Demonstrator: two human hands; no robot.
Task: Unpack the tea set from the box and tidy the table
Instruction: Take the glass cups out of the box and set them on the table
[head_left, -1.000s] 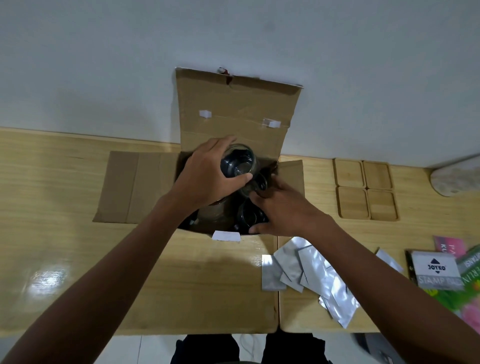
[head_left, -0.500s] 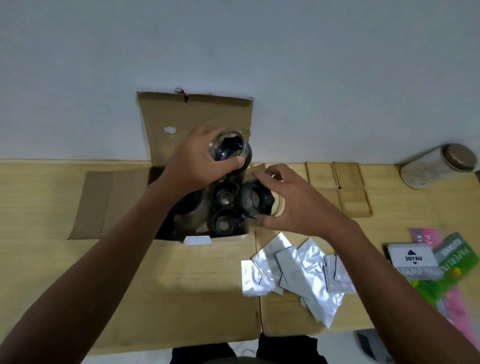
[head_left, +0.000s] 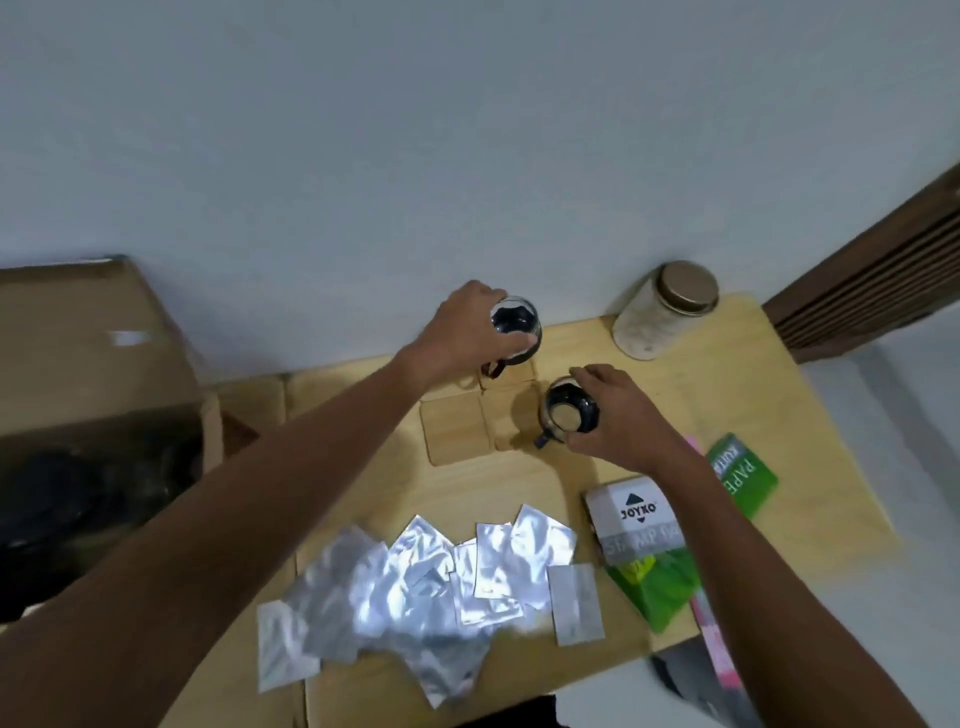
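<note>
Both dark glass handled cups have left the brown cardboard box (head_left: 93, 364), left hand (head_left: 462, 332) clamping one (head_left: 517, 332) at twelve o'clock, right hand (head_left: 618, 415) clamping another (head_left: 569, 415) onto square wooden coasters (head_left: 457, 431).

Foil packets (head_left: 436, 587) crowd the near table (head_left: 524, 483); centre strip lies bare.

A frosted glass jar with a brown round lid (head_left: 662, 312) lies tilted at the far right. A white JOYKO stamp-pad box (head_left: 636, 517) rests on green paper packs (head_left: 745, 475), near right.
</note>
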